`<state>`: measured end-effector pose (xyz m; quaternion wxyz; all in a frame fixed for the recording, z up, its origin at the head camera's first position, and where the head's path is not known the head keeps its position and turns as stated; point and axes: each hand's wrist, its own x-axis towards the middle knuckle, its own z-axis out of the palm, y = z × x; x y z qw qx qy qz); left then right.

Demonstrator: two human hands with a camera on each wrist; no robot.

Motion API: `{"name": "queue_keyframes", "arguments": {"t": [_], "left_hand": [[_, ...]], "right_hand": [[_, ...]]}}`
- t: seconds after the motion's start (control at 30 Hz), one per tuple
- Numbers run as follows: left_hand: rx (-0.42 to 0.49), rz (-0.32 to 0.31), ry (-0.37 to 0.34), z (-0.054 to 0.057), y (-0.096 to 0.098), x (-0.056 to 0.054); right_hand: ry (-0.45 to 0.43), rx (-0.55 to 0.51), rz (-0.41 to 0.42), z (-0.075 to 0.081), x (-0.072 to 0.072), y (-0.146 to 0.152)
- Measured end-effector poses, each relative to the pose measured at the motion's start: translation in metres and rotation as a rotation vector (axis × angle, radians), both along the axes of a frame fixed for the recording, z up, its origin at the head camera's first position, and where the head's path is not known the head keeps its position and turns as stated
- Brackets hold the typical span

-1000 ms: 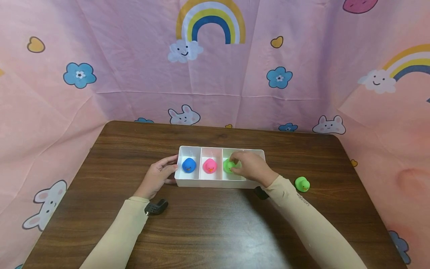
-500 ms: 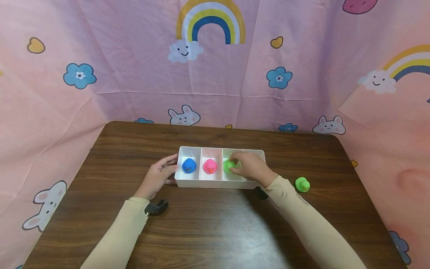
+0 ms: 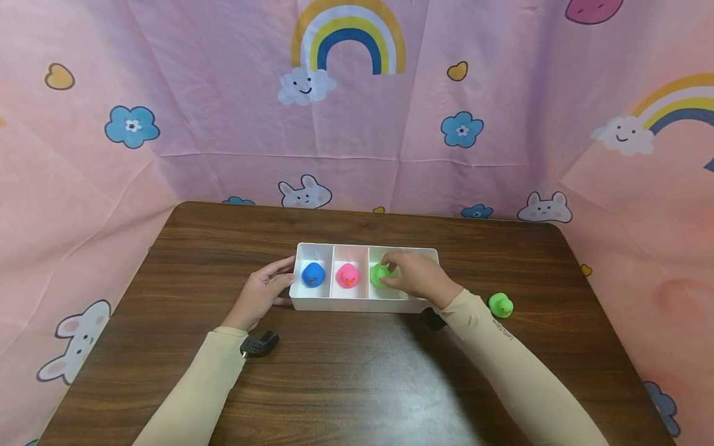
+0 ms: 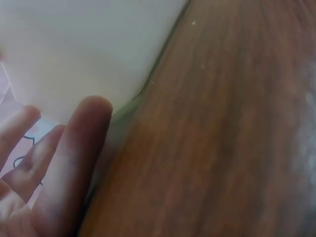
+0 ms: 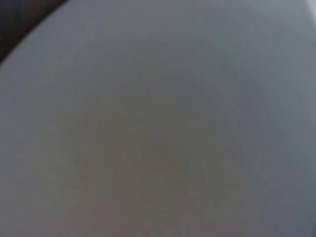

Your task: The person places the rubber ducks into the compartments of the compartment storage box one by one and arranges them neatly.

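A long white divided tray [image 3: 334, 305] rests on the table, its right end partly hidden by my right hand [image 3: 421, 277]. A blue rubber duck [image 3: 313, 275] sits in the leftmost compartment, and a pink rubber duck [image 3: 348, 276] in the one beside it. In the green-backed third compartment, my right thumb and fingers pinch a green rubber duck [image 3: 379, 274]. With fingers and thumb extended, my left hand [image 3: 259, 294] touches the tray's left end. The left wrist view shows the thumb [image 4: 81, 143] against the pale end wall. Only a blurred pale surface fills the right wrist view.
A second green rubber duck [image 3: 501, 305] stands on the wooden table [image 3: 346, 384], to the right of the tray and close to my right sleeve [image 3: 513, 353]. A pink printed cloth [image 3: 223, 111] hangs behind the table and along its sides.
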<state>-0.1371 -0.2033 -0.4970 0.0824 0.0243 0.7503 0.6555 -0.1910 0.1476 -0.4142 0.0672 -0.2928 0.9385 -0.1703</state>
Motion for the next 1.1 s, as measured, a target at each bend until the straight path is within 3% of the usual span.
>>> {"name": "queue_keyframes", "arguments": {"t": [0.23,0.47,0.7,1.1], "left_hand": [[0.009,-0.003,-0.002,0.0,-0.002,-0.001],[0.028,-0.027,0.004,-0.002,-0.005,-0.001],[0.059,-0.048,0.018,0.0,-0.005,-0.001],[0.032,-0.05,0.011,0.002,-0.003,0.0]], "right_hand": [[0.007,-0.071,-0.086,0.031,0.001,0.026],[0.014,-0.096,-0.153,0.052,0.006,0.075],[-0.011,-0.067,-0.251,0.044,0.019,0.131],[-0.087,0.003,-0.308,0.03,0.044,0.203]]}}
